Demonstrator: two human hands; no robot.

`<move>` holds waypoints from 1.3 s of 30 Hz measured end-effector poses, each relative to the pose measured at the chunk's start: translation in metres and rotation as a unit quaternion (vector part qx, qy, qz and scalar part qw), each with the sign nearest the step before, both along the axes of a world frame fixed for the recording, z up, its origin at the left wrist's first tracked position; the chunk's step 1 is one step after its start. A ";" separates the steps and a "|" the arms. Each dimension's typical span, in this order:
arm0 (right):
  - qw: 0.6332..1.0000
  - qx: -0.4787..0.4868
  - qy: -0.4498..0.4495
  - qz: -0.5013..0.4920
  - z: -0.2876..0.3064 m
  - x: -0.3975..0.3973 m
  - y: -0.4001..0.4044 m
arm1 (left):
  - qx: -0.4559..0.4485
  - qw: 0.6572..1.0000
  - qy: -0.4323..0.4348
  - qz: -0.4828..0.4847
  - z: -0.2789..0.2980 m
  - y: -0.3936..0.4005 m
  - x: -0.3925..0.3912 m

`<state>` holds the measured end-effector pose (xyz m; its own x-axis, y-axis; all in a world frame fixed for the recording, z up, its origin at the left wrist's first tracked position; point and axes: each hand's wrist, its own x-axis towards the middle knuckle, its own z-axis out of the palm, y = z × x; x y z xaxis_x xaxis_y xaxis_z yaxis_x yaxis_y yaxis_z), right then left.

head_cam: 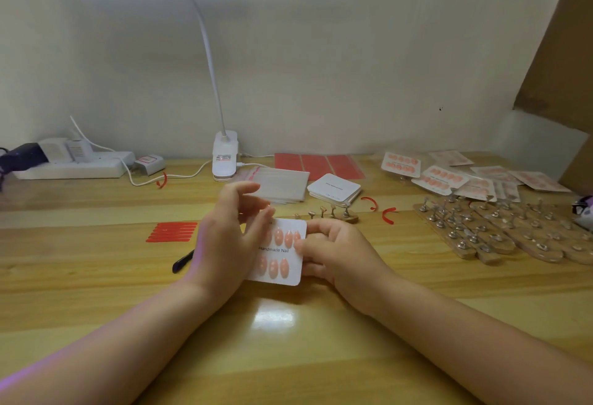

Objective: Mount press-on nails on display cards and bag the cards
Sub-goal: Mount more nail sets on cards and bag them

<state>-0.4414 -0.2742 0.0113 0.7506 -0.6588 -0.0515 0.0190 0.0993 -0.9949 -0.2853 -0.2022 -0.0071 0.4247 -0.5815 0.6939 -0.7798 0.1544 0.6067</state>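
The right hand (333, 253) pinches the display card (279, 252) just in front of the nail stand (333, 213); the left hand (231, 237) hovers over it, fingers loose. She should press each pink nail (278, 236) squarely, keeping the card flat.

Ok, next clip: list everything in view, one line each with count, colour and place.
display card: one, white with pink nails, held at centre
blank cards: one stack, white, behind centre
clear bags: one pile, beside the lamp base
red sheets: three, far centre
red strips: one group, left
finished cards: several, far right
nail stands: several, wooden, right
lamp: one, white, far centre
left hand: over card
right hand: grips card
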 end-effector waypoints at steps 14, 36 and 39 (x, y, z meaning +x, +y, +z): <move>0.993 0.061 -0.058 -0.086 -0.002 -0.001 -0.018 | -0.010 0.985 -0.169 -0.041 0.003 0.006 -0.013; 0.978 0.042 -0.191 -0.074 0.023 -0.007 -0.017 | -0.102 0.988 -0.099 -0.060 0.020 0.009 -0.023; 0.976 0.018 -0.207 -0.067 0.031 -0.009 -0.015 | -0.107 0.985 -0.128 -0.050 0.025 0.011 -0.024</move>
<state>-0.4508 -0.2894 0.0423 0.6194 -0.7557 0.2130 0.4332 0.1027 -0.8954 -0.3095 -0.1912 0.0181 0.1681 -0.4408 0.8817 -0.8769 0.3416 0.3380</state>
